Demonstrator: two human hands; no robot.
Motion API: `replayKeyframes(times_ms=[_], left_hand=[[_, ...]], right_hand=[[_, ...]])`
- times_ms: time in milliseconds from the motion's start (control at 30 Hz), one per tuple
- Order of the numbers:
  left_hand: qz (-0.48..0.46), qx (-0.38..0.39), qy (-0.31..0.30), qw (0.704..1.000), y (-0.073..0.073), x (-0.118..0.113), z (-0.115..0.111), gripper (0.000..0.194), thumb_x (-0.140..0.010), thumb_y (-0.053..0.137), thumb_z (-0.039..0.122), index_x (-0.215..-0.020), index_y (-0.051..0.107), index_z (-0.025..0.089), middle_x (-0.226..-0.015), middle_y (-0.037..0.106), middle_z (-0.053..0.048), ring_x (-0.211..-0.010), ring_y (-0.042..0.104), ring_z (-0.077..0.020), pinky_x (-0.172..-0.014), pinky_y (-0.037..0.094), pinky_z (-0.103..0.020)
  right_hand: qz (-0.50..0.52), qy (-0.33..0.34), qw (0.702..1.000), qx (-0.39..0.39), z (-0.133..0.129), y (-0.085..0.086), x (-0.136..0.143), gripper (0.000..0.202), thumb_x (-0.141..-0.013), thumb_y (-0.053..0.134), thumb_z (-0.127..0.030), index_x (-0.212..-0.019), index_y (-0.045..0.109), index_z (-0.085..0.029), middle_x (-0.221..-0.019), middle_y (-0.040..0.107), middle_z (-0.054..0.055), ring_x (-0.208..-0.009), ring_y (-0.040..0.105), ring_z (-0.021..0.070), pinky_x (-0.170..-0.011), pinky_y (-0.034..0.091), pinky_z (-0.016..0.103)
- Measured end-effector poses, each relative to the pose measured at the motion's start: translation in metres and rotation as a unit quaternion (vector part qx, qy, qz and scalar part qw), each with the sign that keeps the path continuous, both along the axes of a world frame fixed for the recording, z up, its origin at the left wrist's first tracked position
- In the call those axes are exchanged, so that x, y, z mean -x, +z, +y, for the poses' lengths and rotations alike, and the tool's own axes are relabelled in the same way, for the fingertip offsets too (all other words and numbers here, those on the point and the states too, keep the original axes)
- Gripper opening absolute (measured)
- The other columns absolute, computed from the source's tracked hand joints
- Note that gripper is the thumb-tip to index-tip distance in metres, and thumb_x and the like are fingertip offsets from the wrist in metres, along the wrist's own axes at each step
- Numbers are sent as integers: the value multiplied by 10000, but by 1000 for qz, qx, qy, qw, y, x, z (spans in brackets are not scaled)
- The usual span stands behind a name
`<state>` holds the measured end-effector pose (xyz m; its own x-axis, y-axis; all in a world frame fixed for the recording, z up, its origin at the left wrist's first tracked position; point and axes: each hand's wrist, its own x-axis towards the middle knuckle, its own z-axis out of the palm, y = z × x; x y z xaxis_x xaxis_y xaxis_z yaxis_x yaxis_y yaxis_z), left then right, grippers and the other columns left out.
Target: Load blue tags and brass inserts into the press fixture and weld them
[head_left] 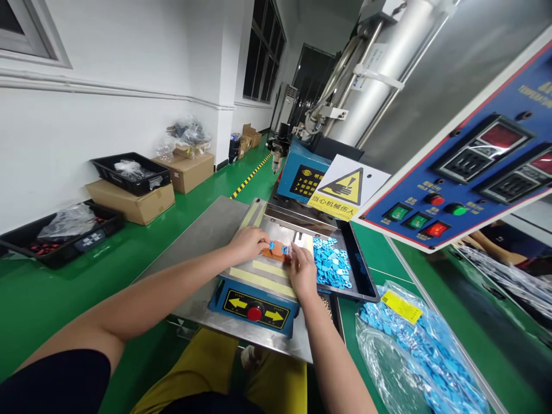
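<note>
Under the press head, an orange-brown block sits on the machine's bed with two small blue plastic pieces on it. My left hand is at the block's left end, its fingers closed together by the left blue piece. At the right end, my right hand has its thumb and fingers curled in beside the other blue piece. What either hand's fingertips pinch, if anything, is too small to make out.
Right of the bed, a black tray holds many loose blue pieces. A clear bag of blue pieces lies farther right. The control panel overhangs, with a hand-injury warning sign. A red button faces me. Crates and cartons stand at left.
</note>
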<state>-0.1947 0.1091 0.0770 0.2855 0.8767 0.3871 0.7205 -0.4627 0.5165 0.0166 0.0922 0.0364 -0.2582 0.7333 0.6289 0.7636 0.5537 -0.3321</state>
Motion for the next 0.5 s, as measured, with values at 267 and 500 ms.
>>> replayKeyframes(times_ms=[267,500], left_hand=[[43,8,-9,999,-8,-16,29,131,-774,608,161,-744,728,203,-764,694,-48,-781,607,-228,-721,436,-325],[76,-34,-48,995,-17,-12,31,224,-812,505,176,-742,716,197,-793,679,-72,-825,571,-232,-788,432,-357]], right_hand=[[18,12,1000,18,-2,-3,0,310,-927,399,-195,-1081,669,-187,-1008,644,111,-956,572,229,-852,497,377],[22,6,1000,20,-3,-3,0,299,-917,410,-189,-1065,671,-189,-1014,645,102,-962,569,230,-856,496,366]])
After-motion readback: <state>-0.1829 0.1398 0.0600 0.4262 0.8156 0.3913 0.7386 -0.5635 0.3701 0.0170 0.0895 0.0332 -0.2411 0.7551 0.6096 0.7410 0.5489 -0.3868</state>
